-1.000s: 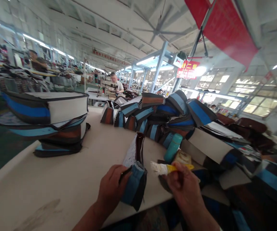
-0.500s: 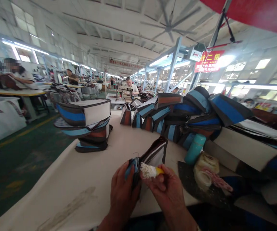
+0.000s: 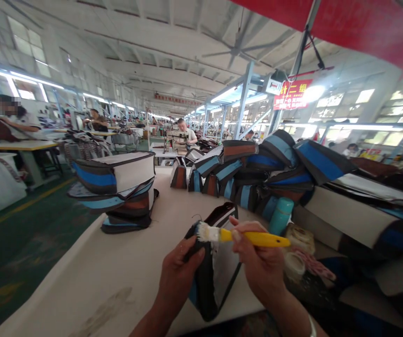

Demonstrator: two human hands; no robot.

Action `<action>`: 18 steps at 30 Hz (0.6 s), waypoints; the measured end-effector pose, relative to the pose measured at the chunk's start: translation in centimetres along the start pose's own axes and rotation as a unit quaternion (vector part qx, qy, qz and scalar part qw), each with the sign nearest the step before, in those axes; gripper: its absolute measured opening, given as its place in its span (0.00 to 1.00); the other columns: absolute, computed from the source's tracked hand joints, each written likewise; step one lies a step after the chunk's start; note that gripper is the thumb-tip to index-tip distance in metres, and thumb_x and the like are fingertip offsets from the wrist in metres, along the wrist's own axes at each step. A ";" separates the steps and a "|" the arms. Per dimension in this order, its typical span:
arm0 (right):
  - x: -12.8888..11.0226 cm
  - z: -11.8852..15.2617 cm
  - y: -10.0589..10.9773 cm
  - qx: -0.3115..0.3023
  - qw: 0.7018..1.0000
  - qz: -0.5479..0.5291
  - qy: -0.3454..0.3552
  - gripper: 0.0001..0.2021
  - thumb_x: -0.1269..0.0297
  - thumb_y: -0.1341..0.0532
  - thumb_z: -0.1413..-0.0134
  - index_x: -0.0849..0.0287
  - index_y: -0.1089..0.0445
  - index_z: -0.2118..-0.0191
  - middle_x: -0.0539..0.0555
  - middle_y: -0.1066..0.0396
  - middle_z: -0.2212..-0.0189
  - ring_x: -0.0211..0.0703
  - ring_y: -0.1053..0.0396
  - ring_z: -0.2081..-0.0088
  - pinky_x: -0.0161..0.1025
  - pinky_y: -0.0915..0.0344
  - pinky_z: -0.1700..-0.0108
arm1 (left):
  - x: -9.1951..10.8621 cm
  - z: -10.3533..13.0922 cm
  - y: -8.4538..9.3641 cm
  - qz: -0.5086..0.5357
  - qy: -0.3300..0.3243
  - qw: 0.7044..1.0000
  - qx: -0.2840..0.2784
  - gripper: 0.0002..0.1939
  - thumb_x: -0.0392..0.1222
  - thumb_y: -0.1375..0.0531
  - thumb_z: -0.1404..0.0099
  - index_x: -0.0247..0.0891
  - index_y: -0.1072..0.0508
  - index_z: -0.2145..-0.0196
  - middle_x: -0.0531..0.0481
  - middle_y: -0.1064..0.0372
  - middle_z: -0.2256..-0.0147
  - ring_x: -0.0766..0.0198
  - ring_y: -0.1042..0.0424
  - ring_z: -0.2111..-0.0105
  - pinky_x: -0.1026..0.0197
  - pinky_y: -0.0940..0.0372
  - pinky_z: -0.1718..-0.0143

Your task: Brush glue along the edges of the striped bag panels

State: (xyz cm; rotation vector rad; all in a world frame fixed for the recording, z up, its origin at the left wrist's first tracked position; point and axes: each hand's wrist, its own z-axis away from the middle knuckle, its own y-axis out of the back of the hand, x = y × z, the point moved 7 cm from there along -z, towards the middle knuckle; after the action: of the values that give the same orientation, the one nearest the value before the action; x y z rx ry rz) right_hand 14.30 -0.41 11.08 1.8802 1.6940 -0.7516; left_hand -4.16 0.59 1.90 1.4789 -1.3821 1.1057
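1. Two bare hands work over a pale table (image 3: pixel 117 276); between them, near the table's front edge, is a dark grey fabric piece (image 3: pixel 219 276) with some blue and a white panel, tilted; whether its base rests on the tabletop cannot be told
2. The left hand (image 3: pixel 179 264) has its thumb and fingers closed on the piece's upper left edge; the grip is a pinch, with the fingertips just below the bristles
3. The right hand (image 3: pixel 262 260) has its thumb and fingers closed round the yellow handle of a brush (image 3: pixel 257 238); the pale bristles lie at the piece's upper edge, though contact is hard to confirm
4. Beyond the right hand stands a turquoise bottle (image 3: pixel 281 216); a whitish cup (image 3: pixel 294 266) and a pink cloth (image 3: pixel 315 265) lie nearer
5. Striped cases (image 3: pixel 245 196) are heaped behind; a separate stack (image 3: pixel 117 189) stands at left
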 end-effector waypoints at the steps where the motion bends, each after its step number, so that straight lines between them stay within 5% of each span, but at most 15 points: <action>1: -0.6 -0.3 -0.8 -0.039 0.997 0.037 0.051 0.03 0.69 0.40 0.39 0.55 0.29 0.63 0.45 0.31 0.74 0.38 0.31 0.70 0.50 0.37 0.43 | 0.2 0.1 -0.1 0.000 -0.002 1.000 -0.002 0.14 0.45 0.37 0.39 0.41 0.22 0.55 0.53 0.24 0.60 0.59 0.26 0.58 0.63 0.33 0.55; 4: -1.8 -1.0 -1.6 -0.079 0.978 0.118 0.151 0.06 0.73 0.41 0.40 0.54 0.30 0.61 0.47 0.29 0.70 0.40 0.29 0.69 0.54 0.39 0.42 | 0.7 0.3 -0.1 0.010 0.000 1.000 -0.002 0.14 0.44 0.37 0.39 0.43 0.23 0.54 0.54 0.24 0.60 0.59 0.27 0.56 0.63 0.34 0.53; 7: -2.4 -1.3 -1.1 -0.051 0.977 0.128 0.160 0.08 0.74 0.41 0.40 0.54 0.32 0.59 0.47 0.28 0.69 0.41 0.29 0.67 0.55 0.37 0.42 | 0.7 0.3 0.1 0.025 0.017 1.000 -0.008 0.16 0.44 0.37 0.38 0.43 0.23 0.53 0.53 0.24 0.60 0.59 0.27 0.56 0.63 0.33 0.53; 11: -3.5 -0.2 -2.9 -0.146 0.951 0.154 0.223 0.09 0.75 0.42 0.41 0.55 0.33 0.57 0.47 0.29 0.71 0.40 0.30 0.71 0.59 0.39 0.41 | 0.5 0.2 0.6 0.034 0.027 0.999 0.002 0.16 0.45 0.36 0.39 0.40 0.23 0.54 0.52 0.24 0.62 0.59 0.26 0.60 0.63 0.32 0.57; 15: -3.9 0.3 -3.5 -0.129 0.939 0.189 0.256 0.10 0.76 0.43 0.41 0.56 0.35 0.56 0.49 0.29 0.70 0.40 0.31 0.69 0.59 0.38 0.41 | 0.3 0.2 0.6 0.035 0.023 0.999 0.003 0.18 0.45 0.36 0.40 0.41 0.24 0.52 0.52 0.24 0.59 0.57 0.27 0.57 0.61 0.33 0.53; 18: -3.5 0.5 -4.4 -0.183 0.927 0.204 0.257 0.08 0.75 0.43 0.40 0.57 0.35 0.58 0.48 0.31 0.72 0.40 0.33 0.72 0.59 0.38 0.42 | 0.4 0.3 0.8 0.022 0.013 1.000 -0.003 0.16 0.45 0.37 0.39 0.41 0.23 0.53 0.52 0.24 0.60 0.58 0.27 0.56 0.62 0.33 0.54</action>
State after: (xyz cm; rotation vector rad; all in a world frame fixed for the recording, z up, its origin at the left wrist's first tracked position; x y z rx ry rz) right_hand 9.67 -2.80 13.10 2.1515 1.4953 0.2355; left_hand -4.96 0.12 2.23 1.4307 -1.4047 1.1427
